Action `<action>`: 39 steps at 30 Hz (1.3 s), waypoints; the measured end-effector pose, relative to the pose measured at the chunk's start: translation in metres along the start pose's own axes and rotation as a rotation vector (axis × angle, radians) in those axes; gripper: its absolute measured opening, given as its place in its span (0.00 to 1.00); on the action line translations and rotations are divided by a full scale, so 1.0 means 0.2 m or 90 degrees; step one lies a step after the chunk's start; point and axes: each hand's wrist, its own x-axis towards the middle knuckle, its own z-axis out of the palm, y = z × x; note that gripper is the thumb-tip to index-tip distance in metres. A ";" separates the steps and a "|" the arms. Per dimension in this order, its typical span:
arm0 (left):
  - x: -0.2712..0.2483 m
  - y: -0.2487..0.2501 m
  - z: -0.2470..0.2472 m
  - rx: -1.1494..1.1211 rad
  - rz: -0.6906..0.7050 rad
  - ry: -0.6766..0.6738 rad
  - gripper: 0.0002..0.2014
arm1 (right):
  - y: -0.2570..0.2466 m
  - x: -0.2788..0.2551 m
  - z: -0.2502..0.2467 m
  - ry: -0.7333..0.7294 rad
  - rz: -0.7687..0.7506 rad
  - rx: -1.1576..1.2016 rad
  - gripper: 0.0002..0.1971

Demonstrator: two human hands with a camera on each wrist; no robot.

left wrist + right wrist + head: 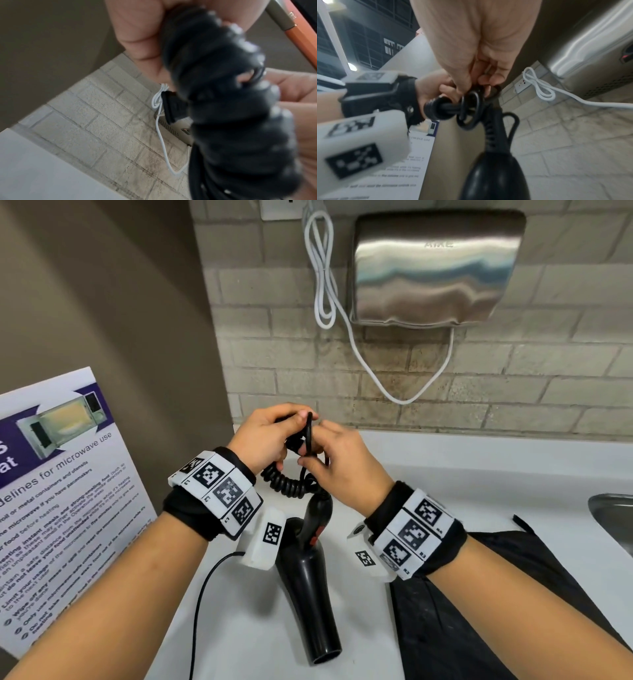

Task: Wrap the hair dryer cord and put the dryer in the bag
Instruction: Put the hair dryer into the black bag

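White worktop (445,474) under a grey brick wall carries a leaning poster (51,491) reading "guidelines for microwave use". Above it the left hand (263,436) has its fingers (301,415) curled round the coiled black hair dryer cord (291,482), and the right hand (342,467) pinches a loop beside them. Below lie the black plastic hair dryer (308,587) and the black bag (479,611); only the right wrist view shows a wall socket (521,84), and the steel hand dryer (435,268) reads "AIKE".
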 end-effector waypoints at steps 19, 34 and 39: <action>-0.02 0.02 -0.03 -0.028 -0.022 -0.009 0.11 | 0.17 0.07 -0.06 -0.232 0.012 -0.133 0.29; -0.02 0.03 0.00 0.003 -0.018 -0.014 0.09 | 0.17 0.10 -0.15 0.125 -0.095 -0.564 0.09; -0.02 0.02 0.02 0.032 -0.109 -0.040 0.10 | 0.19 0.11 -0.17 0.181 -0.145 -0.592 0.09</action>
